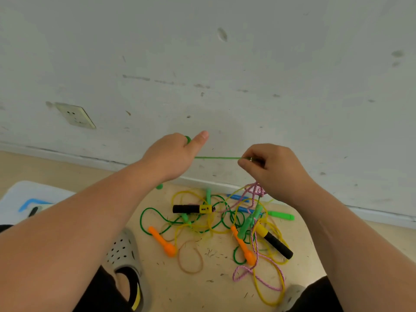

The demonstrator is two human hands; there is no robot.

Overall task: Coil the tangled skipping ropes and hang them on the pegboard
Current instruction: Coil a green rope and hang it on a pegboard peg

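The light green rope (217, 157) runs taut and level between my two hands, in front of the wall (225, 64) and above the heap. My left hand (173, 156) is wrapped round a green handle (188, 139) with the thumb sticking out straight, and the handle's ends peek out above and below the fist. My right hand (273, 170) pinches the rope between thumb and curled fingers. A bunch of the pink rope (256, 190) hangs just under that hand; I cannot tell whether it is gripped too.

Below, on the wooden floor (171, 289), the other ropes lie in one tangled heap (213, 221). A dark green rope (144, 219), a yellow rope (267, 296) and the pink one loop over each other. Among them are two orange handles (162, 242), two black handles (193, 208) with yellow ends, a bright green handle (281, 215) and blue handles (238, 197) near the skirting. A thin tan loop (191, 258) lies just beside the left orange handle.

At far left sits a white tray-like thing (20, 192) with a blue mark and a small dark item on it; I cannot make out what that is. A grey sandal (126, 251) shows at the bottom.
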